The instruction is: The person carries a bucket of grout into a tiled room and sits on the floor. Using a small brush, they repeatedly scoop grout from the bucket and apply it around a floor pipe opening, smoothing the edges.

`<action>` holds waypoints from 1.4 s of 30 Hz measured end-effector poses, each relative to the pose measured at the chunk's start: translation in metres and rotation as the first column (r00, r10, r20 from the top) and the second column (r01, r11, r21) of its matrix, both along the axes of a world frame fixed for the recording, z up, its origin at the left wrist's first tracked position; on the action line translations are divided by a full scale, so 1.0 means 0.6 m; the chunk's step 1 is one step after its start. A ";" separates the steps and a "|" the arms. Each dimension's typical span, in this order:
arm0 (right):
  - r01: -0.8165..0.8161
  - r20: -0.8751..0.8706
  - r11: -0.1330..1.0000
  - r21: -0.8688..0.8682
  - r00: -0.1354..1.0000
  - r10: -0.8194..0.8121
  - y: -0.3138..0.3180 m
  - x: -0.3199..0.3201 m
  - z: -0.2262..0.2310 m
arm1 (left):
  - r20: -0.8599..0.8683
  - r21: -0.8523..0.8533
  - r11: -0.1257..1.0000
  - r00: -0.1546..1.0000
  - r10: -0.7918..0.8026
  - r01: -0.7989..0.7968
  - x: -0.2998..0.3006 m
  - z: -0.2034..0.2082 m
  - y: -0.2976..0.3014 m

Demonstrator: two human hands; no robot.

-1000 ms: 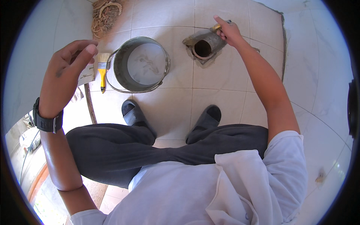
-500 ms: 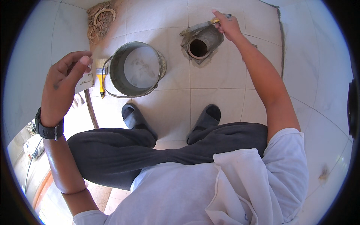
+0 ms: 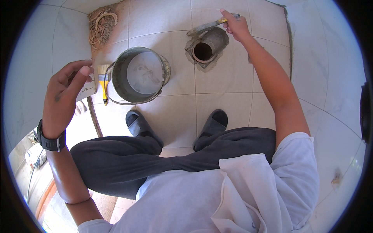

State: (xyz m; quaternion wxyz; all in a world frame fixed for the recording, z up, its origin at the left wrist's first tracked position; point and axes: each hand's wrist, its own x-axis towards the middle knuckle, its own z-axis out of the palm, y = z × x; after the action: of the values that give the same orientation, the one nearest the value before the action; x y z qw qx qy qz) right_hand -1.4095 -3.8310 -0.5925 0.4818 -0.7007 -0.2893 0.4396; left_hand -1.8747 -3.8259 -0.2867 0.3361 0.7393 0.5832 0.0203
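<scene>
My right hand [image 3: 236, 28] is closed round the handle of a cement-smeared paintbrush [image 3: 208, 27]. Its bristles point left, at the far side of an open pipe [image 3: 217, 39] that rises from the floor with rough grey mortar around its base. Raised at the left, my left hand [image 3: 64, 93] is bent with the thumb apart from the fingers, and nothing shows in it. It is near the edge of the tiled wall; whether the fingertips touch that edge I cannot tell. A dark bucket [image 3: 120, 77] of milky liquid stands between my hands.
A yellow-handled paintbrush [image 3: 103, 85] leans or lies against the bucket's left side. Rubble and fibres [image 3: 103, 27] fill a floor gap at the far left. Tiled walls rise on both sides. My sandalled feet [image 3: 142, 124] stand on the floor tiles [image 3: 175, 116].
My left hand has sunk slightly, and its fingers are a little straighter. The view has shifted a little. My right hand still holds the paintbrush at the pipe.
</scene>
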 end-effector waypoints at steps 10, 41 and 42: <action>-0.143 0.028 0.981 -0.134 0.989 0.148 -0.011 -0.049 -0.020 | 0.022 -0.023 1.000 1.000 -0.015 0.015 -0.003 0.005 -0.005; -0.026 -0.001 0.983 -0.179 1.000 0.026 -0.085 -0.108 0.001 | 0.102 -0.072 0.997 0.994 -0.028 0.035 0.007 0.010 -0.010; -0.007 -0.033 0.983 -0.184 0.999 0.001 -0.092 -0.111 0.005 | 0.116 -0.078 0.996 0.993 -0.025 0.034 0.009 0.009 -0.009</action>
State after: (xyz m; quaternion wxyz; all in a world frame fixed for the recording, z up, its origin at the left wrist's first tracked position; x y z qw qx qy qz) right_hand -1.4760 -3.8865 -0.5896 0.4187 -0.7343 -0.2407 0.4770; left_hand -1.8693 -3.8315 -0.2812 0.3985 0.7314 0.5524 0.0346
